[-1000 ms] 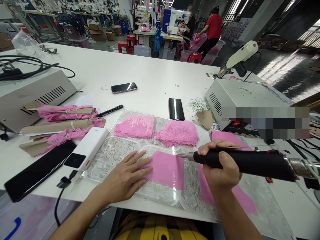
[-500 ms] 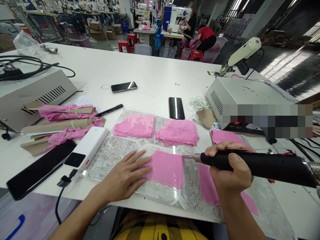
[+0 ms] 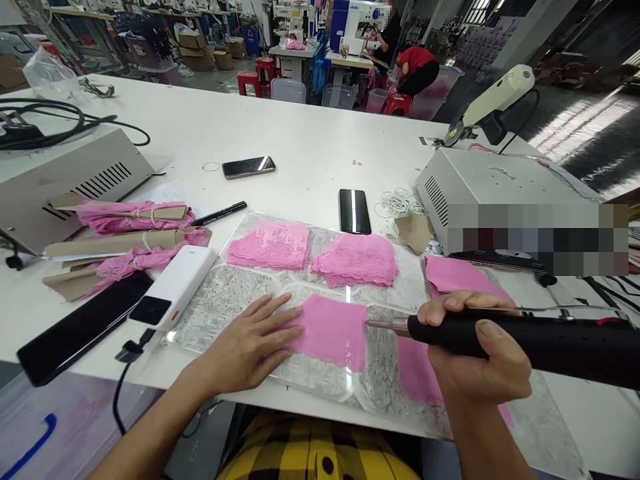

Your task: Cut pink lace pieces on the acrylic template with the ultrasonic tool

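My left hand [image 3: 257, 340] lies flat, fingers stretched out over the left edge of a pink fabric piece [image 3: 333, 333] on a clear, scratched plastic sheet [image 3: 235, 287]. My right hand [image 3: 480, 353] is wrapped round a thick black hand tool with a tapered metal tip [image 3: 535, 340]. The tool lies nearly level, and its tip meets the right edge of that fabric, below the upper corner. Behind are two pink lace stacks, one on the left [image 3: 270, 245] and one on the right [image 3: 355, 259]. Another pink piece [image 3: 417, 370] is partly hidden under my right hand and the tool.
At left are a white power bank [image 3: 175, 287], a long black object [image 3: 85, 327] and pink lace bundles tied with brown card [image 3: 135, 217]. Two phones, one far [image 3: 249, 167] and one near [image 3: 355, 211], lie behind the sheet. Grey metal boxes stand left [image 3: 75, 180] and right [image 3: 500, 187].
The tool's tip has slid a little down the fabric's right edge, toward me. My right hand has shifted right and slightly nearer. My left hand stays on the fabric.
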### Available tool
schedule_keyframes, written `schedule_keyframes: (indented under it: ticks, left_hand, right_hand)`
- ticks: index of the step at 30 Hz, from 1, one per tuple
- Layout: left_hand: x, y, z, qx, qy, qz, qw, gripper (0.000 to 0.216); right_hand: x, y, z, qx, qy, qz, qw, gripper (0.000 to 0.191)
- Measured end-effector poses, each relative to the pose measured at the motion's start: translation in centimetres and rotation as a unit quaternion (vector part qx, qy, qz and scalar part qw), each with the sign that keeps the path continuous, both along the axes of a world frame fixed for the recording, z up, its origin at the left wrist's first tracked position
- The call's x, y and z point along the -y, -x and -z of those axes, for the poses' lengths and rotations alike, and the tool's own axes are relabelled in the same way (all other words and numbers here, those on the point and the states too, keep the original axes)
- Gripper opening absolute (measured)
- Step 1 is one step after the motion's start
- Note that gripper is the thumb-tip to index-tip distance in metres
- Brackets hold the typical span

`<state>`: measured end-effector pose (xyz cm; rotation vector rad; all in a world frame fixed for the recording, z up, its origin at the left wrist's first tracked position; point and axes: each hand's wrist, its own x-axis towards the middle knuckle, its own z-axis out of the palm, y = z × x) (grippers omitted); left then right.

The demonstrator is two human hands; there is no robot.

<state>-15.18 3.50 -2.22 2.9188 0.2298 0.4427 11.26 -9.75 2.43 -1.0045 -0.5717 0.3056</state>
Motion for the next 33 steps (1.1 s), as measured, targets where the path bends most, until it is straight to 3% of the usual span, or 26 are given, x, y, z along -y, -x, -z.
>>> schedule_keyframes:
  ticks: [22, 27, 33]
  left_hand:
    - [0.1, 0.0, 0.0, -0.004, 0.011, 0.000, 1.000, 0.038]
    - [0.1, -0.1, -0.1, -0.005, 0.020, 0.000, 1.000, 0.038]
    - [0.1, 0.0, -0.1, -0.006, 0.022, -0.002, 1.000, 0.037]
  right_hand:
    - [0.5, 0.2, 0.6, 0.044, 0.000, -0.037, 0.998, 0.009]
    - [0.7, 0.4, 0.3, 0.026, 0.004, -0.031, 0.999, 0.012]
    - [2.0, 0.7, -0.2, 0.000, 0.013, -0.071, 0.997, 0.017]
